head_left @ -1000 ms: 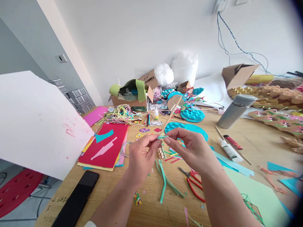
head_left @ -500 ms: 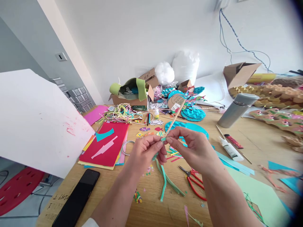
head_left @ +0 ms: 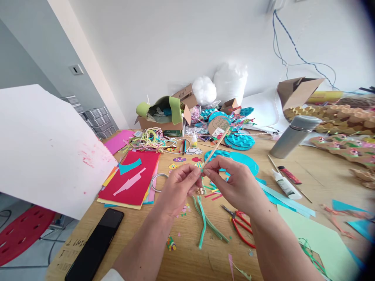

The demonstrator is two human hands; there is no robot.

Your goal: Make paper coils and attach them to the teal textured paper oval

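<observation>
My left hand (head_left: 179,187) grips the lower part of a thin wooden stick (head_left: 217,144) that slants up and to the right over the table. My right hand (head_left: 231,180) pinches a small teal strip (head_left: 202,165) against the stick, right beside my left fingertips. A small beige beaded piece (head_left: 200,190) hangs just below my left hand. Green pipe cleaners (head_left: 205,222) lie on the wooden table (head_left: 202,261) under both hands, and red-handled scissors (head_left: 238,226) lie to their right.
A black phone (head_left: 95,245) lies near the front left edge beside a stack of coloured paper (head_left: 131,179). A large white sheet (head_left: 38,148) stands at left. A glue bottle (head_left: 285,185), a grey flask (head_left: 291,136), cardboard boxes and turquoise paper shapes crowd the back.
My hands have drawn closer together on the stick. The teal strip, held flat between both hands a second ago, is now pinched tight against the stick. The beaded piece shows again below my left hand.
</observation>
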